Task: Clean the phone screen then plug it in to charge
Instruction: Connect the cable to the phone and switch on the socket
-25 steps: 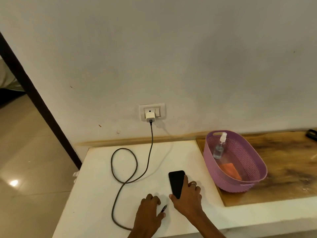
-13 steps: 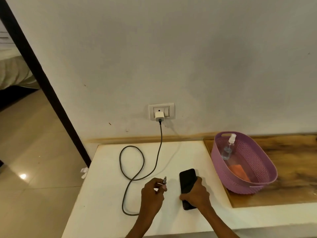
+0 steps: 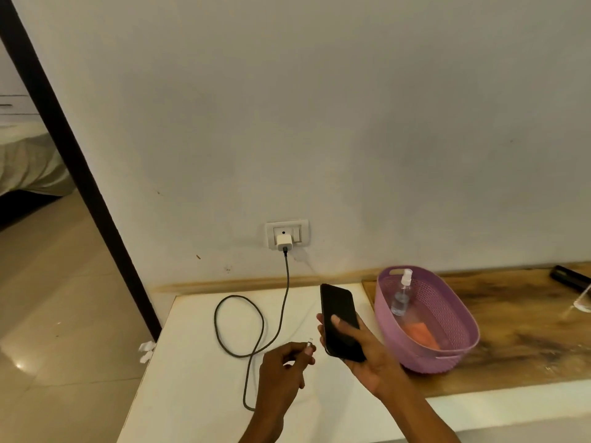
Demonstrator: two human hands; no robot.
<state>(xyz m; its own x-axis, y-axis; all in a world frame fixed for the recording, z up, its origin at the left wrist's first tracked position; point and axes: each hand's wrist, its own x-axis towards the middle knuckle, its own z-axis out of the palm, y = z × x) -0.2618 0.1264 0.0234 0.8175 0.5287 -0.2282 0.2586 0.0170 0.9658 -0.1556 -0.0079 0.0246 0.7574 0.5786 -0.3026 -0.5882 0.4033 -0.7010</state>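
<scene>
My right hand point(image 3: 361, 353) holds a black phone point(image 3: 339, 318) lifted off the white table point(image 3: 198, 378), dark screen facing me, thumb across the glass. My left hand point(image 3: 281, 369) pinches the plug end of the grey charging cable point(image 3: 238, 314), its metal tip point(image 3: 309, 342) pointing up a little left of the phone's lower end. The cable loops over the table and runs up to a white charger point(image 3: 284, 242) in the wall socket point(image 3: 287, 233).
A purple basket point(image 3: 454, 314) stands right of the phone on a wooden surface point(image 3: 524, 330); it holds a clear spray bottle point(image 3: 401, 297) and an orange cloth point(image 3: 420, 334). A dark object point(image 3: 569, 279) lies far right. A doorway and tiled floor are on the left.
My right hand has lifted the phone off the table and turned its screen toward me. My left hand, with the cable plug, has risen slightly closer to the phone.
</scene>
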